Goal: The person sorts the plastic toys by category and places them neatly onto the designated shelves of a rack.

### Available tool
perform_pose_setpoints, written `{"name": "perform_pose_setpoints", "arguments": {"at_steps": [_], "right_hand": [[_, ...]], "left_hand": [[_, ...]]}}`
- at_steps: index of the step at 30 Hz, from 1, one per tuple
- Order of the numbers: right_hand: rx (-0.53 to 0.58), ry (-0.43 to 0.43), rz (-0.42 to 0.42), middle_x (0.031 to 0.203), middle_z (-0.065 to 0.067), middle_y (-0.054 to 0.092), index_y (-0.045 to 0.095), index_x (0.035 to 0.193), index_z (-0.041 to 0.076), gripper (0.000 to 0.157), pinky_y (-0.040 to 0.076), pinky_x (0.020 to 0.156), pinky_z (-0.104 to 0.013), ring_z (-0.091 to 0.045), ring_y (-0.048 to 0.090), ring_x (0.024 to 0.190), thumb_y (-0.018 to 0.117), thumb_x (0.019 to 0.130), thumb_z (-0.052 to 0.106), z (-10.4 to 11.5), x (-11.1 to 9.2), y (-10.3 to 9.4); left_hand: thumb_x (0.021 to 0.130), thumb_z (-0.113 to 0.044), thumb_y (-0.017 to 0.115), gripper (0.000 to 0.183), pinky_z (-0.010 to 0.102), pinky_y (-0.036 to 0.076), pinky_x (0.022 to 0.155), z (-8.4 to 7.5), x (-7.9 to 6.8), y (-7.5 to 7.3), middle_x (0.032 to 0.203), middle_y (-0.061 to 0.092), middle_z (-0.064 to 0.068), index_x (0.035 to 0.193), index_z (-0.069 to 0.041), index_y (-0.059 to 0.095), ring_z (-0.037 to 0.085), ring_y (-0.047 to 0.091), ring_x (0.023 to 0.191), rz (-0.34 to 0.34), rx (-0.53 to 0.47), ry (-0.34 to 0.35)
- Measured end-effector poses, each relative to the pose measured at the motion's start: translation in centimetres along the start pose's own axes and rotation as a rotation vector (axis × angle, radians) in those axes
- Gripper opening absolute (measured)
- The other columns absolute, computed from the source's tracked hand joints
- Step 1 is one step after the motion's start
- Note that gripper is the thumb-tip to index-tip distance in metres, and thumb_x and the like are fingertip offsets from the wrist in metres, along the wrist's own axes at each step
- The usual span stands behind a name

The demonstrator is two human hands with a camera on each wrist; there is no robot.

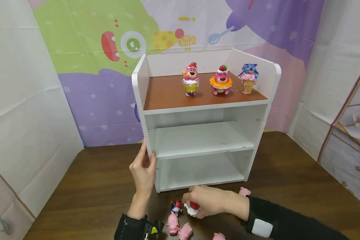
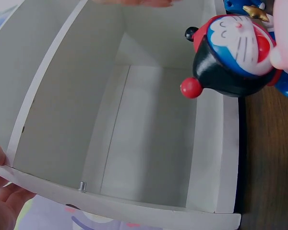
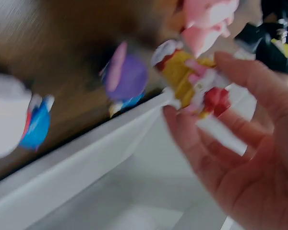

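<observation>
So my right hand (image 1: 208, 201) has its fingers pinching the toy (image 3: 181, 79) low by the counter (image 1: 87, 186), my left (image 1: 144, 171) gripping the shelf's (image 1: 198, 136) side, and I'd guess light, stiff, slickish plastic, best held mid-body, though knuckles partly hide it up top and the wrist view's blurry.

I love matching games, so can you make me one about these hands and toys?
1. Left hand
2. Right hand
3. Lotso figurine with orange swim ring
4. Stitch figurine on ice-cream cone

A. In the middle of the row on the brown top shelf
B. Gripping the white shelf unit
C. At that row's right end
D. Holding a small figurine

Pairs: 1-B; 2-D; 3-A; 4-C
</observation>
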State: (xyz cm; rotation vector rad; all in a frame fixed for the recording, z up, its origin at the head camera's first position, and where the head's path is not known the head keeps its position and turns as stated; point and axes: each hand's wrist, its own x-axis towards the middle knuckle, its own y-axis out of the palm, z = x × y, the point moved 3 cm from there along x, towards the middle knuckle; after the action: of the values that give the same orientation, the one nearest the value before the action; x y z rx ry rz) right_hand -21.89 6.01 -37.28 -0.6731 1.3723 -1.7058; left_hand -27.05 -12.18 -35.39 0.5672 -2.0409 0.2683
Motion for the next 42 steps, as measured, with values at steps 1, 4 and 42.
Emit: {"name": "perform_pose_setpoints", "arguments": {"at_steps": [1, 4, 42], "right_hand": [[0.022, 0.032, -0.020, 0.087, 0.001, 0.060, 0.061, 0.102, 0.009, 0.042, 0.043, 0.059, -0.010, 0.001, 0.046, 0.073, 0.075, 0.063, 0.010, 0.2, -0.1, 0.1], [0.059, 0.116, -0.074, 0.077, 0.002, 0.060, 0.062, 0.094, 0.008, 0.037, 0.041, 0.052, -0.010, 0.000, 0.045, 0.065, 0.076, 0.060, 0.011, 0.5, -0.1, 0.5], [-0.314, -0.429, 0.127, 0.107, 0.003, 0.059, 0.065, 0.106, 0.023, 0.048, 0.043, 0.083, -0.011, -0.002, 0.046, 0.100, 0.064, 0.066, -0.003, 0.3, 0.8, -0.2]], "left_hand": [[0.075, 0.011, 0.057, 0.053, 0.011, 0.048, 0.070, 0.0, 0.0, 0.0, 0.113, 0.059, 0.022, 0.126, -0.005, 0.050, 0.020, 0.059, 0.090, 0.000, 0.004, 0.000], [0.075, 0.011, 0.057, 0.054, 0.011, 0.049, 0.072, 0.1, 0.0, -0.2, 0.114, 0.059, 0.021, 0.126, -0.006, 0.049, 0.021, 0.059, 0.091, 0.001, 0.009, -0.007], [0.074, 0.011, 0.059, 0.053, 0.020, 0.051, 0.073, 0.0, 0.0, -0.1, 0.116, 0.058, 0.021, 0.124, -0.001, 0.050, 0.023, 0.059, 0.090, 0.006, -0.007, -0.017]]}}
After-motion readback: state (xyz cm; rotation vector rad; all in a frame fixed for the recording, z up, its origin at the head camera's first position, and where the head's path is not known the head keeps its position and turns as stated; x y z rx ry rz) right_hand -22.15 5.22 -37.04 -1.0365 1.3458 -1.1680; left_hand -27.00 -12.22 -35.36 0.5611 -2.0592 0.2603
